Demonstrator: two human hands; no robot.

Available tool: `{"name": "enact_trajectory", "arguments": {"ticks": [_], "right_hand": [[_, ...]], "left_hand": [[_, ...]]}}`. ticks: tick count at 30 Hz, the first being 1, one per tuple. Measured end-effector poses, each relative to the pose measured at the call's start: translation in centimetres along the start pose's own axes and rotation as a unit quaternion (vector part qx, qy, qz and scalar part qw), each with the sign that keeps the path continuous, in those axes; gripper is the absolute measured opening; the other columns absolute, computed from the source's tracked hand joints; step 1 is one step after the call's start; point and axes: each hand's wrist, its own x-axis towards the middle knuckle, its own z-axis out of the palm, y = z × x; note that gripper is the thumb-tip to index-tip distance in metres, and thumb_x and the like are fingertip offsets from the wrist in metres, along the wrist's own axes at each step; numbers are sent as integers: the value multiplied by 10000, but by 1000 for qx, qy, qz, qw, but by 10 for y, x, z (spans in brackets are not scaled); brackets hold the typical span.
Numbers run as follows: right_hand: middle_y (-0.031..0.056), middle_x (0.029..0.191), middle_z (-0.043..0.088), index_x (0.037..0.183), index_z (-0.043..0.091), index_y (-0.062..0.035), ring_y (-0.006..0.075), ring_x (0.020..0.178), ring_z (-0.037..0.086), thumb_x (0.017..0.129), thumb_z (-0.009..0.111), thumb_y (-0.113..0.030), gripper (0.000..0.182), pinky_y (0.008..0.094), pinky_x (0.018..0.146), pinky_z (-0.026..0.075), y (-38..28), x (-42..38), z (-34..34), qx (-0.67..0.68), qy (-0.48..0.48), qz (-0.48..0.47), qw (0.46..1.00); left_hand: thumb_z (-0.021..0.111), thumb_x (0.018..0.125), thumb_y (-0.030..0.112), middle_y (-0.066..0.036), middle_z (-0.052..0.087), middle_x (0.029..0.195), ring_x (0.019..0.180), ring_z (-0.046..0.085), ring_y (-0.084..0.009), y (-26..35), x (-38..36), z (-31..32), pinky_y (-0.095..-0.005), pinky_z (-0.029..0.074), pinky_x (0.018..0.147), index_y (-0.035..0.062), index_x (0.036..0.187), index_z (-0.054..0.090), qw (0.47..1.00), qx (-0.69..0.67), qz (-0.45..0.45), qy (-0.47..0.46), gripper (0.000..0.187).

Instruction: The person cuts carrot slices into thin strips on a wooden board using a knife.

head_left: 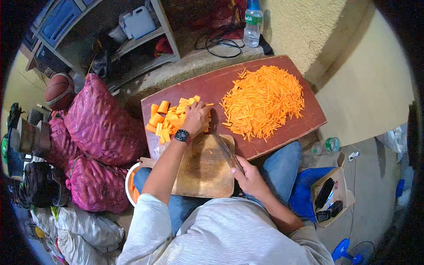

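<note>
My left hand is over the right end of a pile of cut carrot chunks, just beyond the cutting board. Its fingers curl down onto carrot pieces and partly hide them. My right hand is closed around the handle of a knife. The blade points away from me and lies along the right edge of the wooden cutting board, which rests over my lap. A large heap of carrot sticks lies on the right part of the reddish-brown table.
Pink mesh sacks and a basketball are on the left. A white bucket with orange pieces stands by my left leg. Behind the table is a plastic bottle. On the right floor sits an open cardboard box.
</note>
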Motion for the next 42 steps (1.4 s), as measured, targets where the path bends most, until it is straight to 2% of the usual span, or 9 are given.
{"name": "enact_trajectory", "arguments": {"ticks": [2,4,11,17,22,24,25,27,42], "right_hand": [[125,1161,752,1495,565,63,162,1088,683,1079,642,-127,464,347,981,550,1,0,-2,-4,9,-1,1000],[260,1101,775,1480,577,37,352,1031,792,1073,644,-156,455,427,929,592,-3,0,-6,-45,10,-2,999],[262,1080,767,1463,584,38,389,1009,784,1073,635,-151,436,437,900,593,-3,0,-1,-59,-5,-35,998],[196,1047,769,1447,603,34,254,980,763,1091,623,-159,405,394,894,586,9,2,-3,-27,-7,0,1000],[133,975,732,1426,621,12,163,903,678,1094,628,-152,370,363,853,569,-4,6,-6,-45,-33,26,998],[-38,782,570,1406,626,10,49,574,482,1104,589,-167,352,267,510,400,2,7,-2,-31,-9,-14,999],[-38,782,570,1406,626,10,49,574,482,1104,589,-167,352,267,510,400,0,6,-2,-34,-10,-14,999],[116,951,717,1412,627,10,174,872,662,1093,632,-157,360,363,840,564,-6,5,-4,-54,-17,20,998],[161,1020,745,1437,610,28,220,934,709,1091,636,-175,402,379,883,573,-5,7,1,-94,-30,31,995]], "left_hand": [[758,876,148,-140,667,1357,1272,582,-363,-14,9,23,-542,437,1025,111,1344,738,1000,-4,10,18,470],[777,833,136,-142,674,1309,1264,585,-351,-17,7,28,-546,442,999,98,1288,755,999,-6,16,34,457],[727,857,95,-166,675,1262,1205,612,-388,-30,2,22,-522,468,1019,99,1363,731,995,-76,19,59,506],[752,816,33,-188,637,1142,1097,630,-431,47,-26,-87,-532,530,933,36,1087,690,989,-117,81,49,278],[766,825,89,-180,605,1066,1045,629,-400,72,-23,-113,-526,511,891,38,1013,651,979,-90,158,89,226],[781,817,111,-173,607,1052,1038,632,-388,79,-22,-117,-500,507,895,30,1004,644,973,-36,204,105,245],[795,816,142,-171,611,1053,1036,632,-377,84,-24,-118,-490,498,914,27,983,636,970,-42,210,112,257],[801,814,150,-169,610,1061,1048,629,-371,91,-27,-121,-491,492,929,31,984,633,970,-33,217,100,268],[726,832,34,-176,612,1189,1140,622,-388,84,-77,-109,-494,510,967,27,1171,675,974,-110,167,108,342]]}}
